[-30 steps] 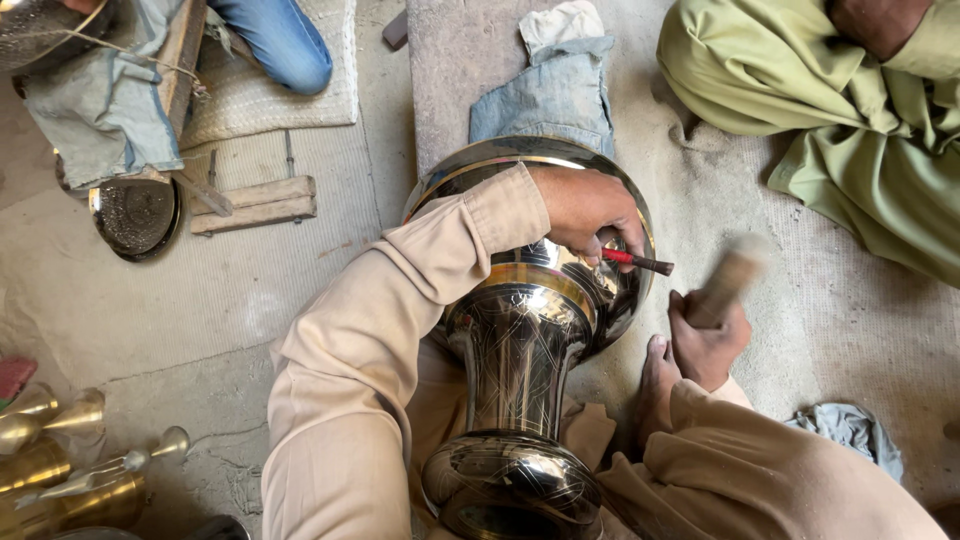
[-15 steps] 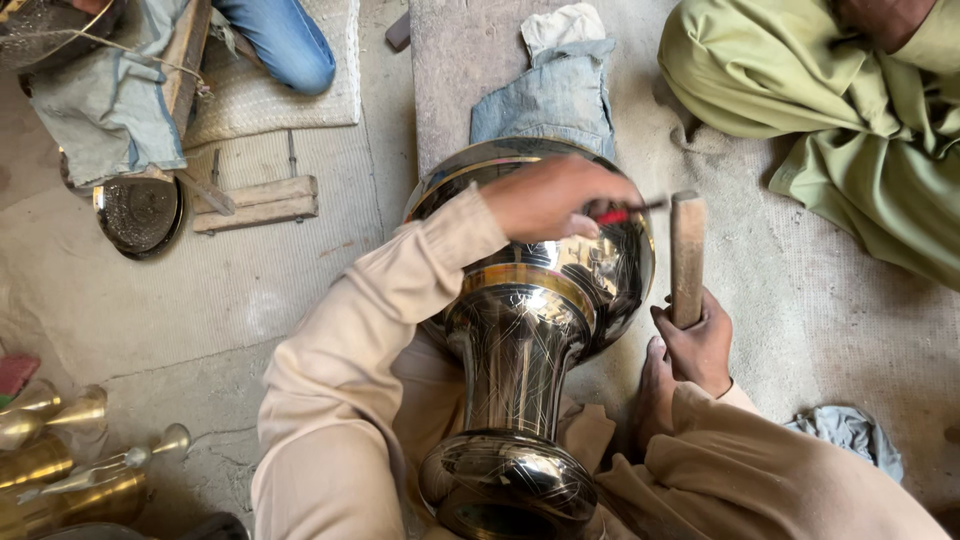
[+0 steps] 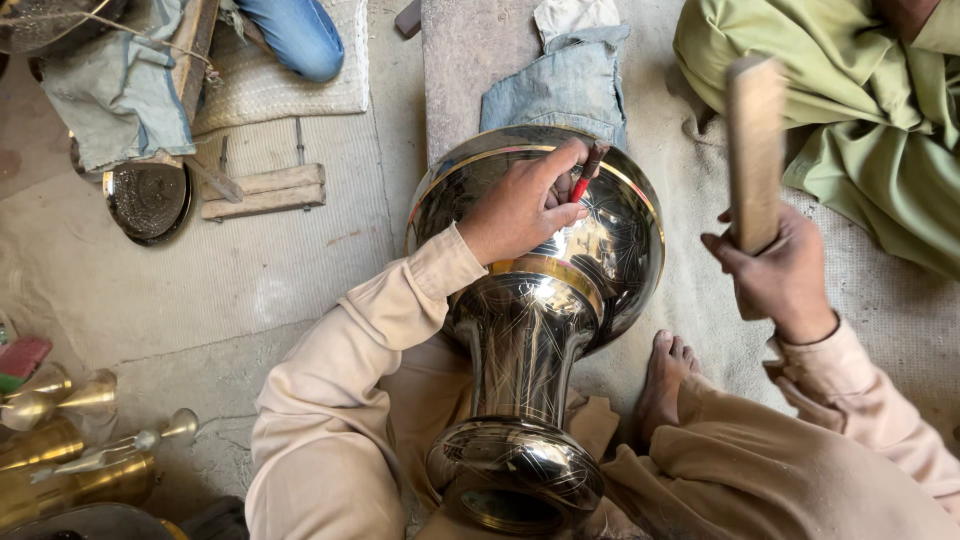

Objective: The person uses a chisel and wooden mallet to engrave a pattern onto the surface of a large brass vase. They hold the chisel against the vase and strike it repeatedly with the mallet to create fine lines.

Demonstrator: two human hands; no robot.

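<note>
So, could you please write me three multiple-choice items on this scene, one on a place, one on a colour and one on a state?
1. Where does the left hand rest?
A. on the vase's wide bowl
B. on the floor
C. on the brass pieces

2. What colour is the grip of the tool in the left hand?
A. blue
B. red
C. white

3. How is the wooden block in the right hand held?
A. flat on the floor
B. pressed against the vase
C. raised in the air, clear of the vase

Answers:
1 A: the hand lies on the shiny bowl.
2 B: a red grip shows by the fingertips.
3 C: the block stands upright beside the vase, touching nothing but the hand.
</note>
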